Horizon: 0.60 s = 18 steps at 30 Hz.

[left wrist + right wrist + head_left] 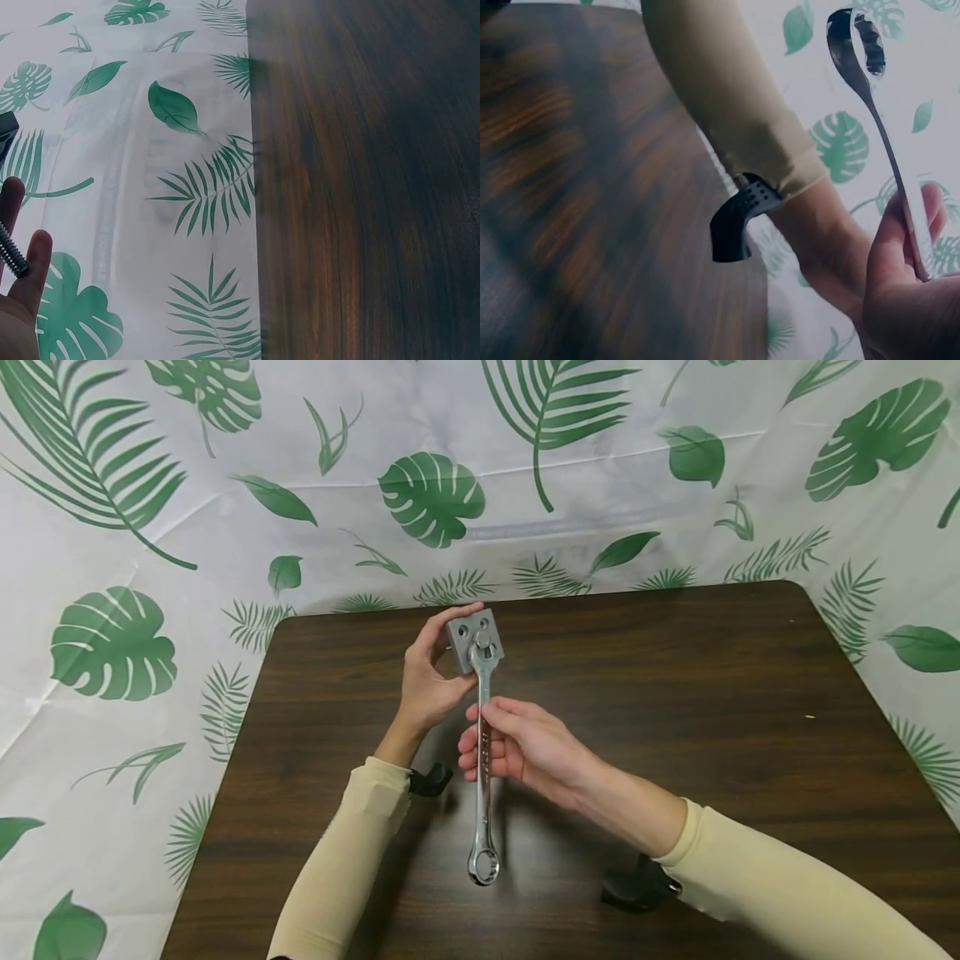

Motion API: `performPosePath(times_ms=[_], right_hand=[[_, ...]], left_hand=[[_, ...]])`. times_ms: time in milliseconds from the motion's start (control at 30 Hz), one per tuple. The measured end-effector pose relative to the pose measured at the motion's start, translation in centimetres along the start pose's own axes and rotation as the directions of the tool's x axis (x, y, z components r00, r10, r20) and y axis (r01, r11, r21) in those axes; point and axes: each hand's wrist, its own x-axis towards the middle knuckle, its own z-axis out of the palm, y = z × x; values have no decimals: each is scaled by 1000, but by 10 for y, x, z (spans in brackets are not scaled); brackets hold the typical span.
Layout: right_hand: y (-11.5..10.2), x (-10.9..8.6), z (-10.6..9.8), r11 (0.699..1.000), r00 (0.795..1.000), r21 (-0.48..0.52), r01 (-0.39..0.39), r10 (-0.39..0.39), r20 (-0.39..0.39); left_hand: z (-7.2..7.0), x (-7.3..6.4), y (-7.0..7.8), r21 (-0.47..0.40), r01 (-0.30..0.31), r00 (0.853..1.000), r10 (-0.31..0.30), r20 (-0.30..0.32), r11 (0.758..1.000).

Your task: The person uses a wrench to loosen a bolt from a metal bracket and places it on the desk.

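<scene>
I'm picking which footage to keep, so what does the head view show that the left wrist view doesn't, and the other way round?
Only the head view shows the wrench, the right hand grip and the sleeves. Only the left wrist view shows the bolt's threads. Both show at least part of the left hand grip, the table and the leaf-print sheet.

**Marks on a Wrench, Too Small to Read**

From here I can't make out a word or number. A row of small marks runs lengthwise along the shank of the shiny wrench, too tiny and blurred for me to tell letters from figures.
</scene>
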Motion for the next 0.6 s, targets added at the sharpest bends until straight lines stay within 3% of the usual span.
performPosePath(times_ms=[333, 600], right_hand=[[-2, 1, 7, 1000, 1000, -29, -10, 9, -26], [-5, 2, 14, 999, 1000, 23, -23, 23, 3]], left_hand=[[1, 0, -1, 22, -23, 1000, 23, 2, 999], [1, 0, -4, 23, -38, 999, 38, 2, 999]])
